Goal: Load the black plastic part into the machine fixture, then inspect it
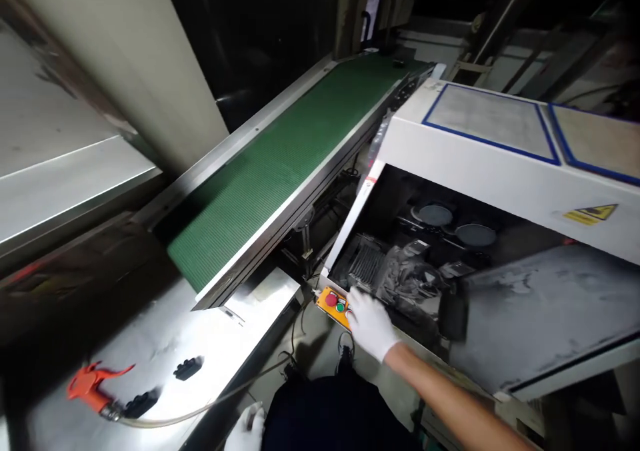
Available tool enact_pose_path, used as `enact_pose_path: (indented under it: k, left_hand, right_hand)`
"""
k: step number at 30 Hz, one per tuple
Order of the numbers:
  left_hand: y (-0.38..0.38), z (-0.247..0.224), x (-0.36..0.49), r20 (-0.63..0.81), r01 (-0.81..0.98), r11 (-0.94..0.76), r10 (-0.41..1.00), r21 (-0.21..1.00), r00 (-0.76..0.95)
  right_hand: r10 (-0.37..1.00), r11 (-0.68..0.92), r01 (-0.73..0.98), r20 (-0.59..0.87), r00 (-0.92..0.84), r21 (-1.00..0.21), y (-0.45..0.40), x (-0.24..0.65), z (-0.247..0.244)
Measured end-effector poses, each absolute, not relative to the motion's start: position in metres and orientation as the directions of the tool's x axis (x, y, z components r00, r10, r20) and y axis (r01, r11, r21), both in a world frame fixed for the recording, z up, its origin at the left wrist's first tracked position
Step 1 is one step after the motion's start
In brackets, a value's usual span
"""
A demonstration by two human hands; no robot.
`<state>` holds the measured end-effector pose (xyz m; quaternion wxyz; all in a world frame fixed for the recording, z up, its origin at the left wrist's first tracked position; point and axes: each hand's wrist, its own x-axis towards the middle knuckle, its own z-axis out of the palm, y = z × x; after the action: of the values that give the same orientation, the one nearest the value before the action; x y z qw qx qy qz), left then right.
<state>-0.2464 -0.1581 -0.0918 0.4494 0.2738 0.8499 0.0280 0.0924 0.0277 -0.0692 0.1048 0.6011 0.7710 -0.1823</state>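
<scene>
Ribbed green belt (280, 164) — gloved right hand (371, 324) on yellow button box (334, 300)

Left hand (247, 430) cut off at the bottom edge, at about 6 o'clock: only gloved knuckles showing, grip impossible to tell. Right hand (371, 322) gloved, fingertips covering part of the yellow button box (334, 300); contact with a button impossible to judge. Forearm running out of frame toward 5 o'clock. Dark interior of the white machine (480, 164), at 3 o'clock: two round discs and a grey crumpled mass, too dim to identify. Green conveyor belt (285, 164) vanishing into blackness at 12 o'clock. Orange air gun (90, 384) at 8 o'clock, its hose passing behind dark clothing. Warning label (590, 214) too small to read.
</scene>
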Motion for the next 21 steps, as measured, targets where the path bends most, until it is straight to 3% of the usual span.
enact_pose_path:
  k: [5, 8, 12, 21]
  left_hand:
    - [-0.158, -0.089, -0.291, -0.752, 0.415, 0.85, 0.498, 0.324, -0.432]
    - [-0.161, -0.087, -0.317, -0.761, 0.405, 0.855, 0.489, 0.323, -0.427]
    - [-0.172, -0.078, -0.343, -0.748, 0.377, 0.871, 0.473, 0.316, -0.466]
    - [-0.17, -0.064, -0.411, -0.533, 0.29, 0.875, 0.47, 0.389, -0.703]
  right_hand:
    - [0.804, 0.101, 0.987, -0.574, -0.155, -0.125, -0.042, 0.027, -0.132]
    - [0.818, 0.036, 0.997, -0.57, -0.071, -0.072, -0.043, 0.018, -0.144]
    - [0.795, -0.009, 0.996, -0.605, -0.049, -0.091, -0.042, 0.014, -0.144]
    - [0.664, -0.084, 0.993, -0.747, -0.007, -0.084, -0.038, 0.0, -0.165]
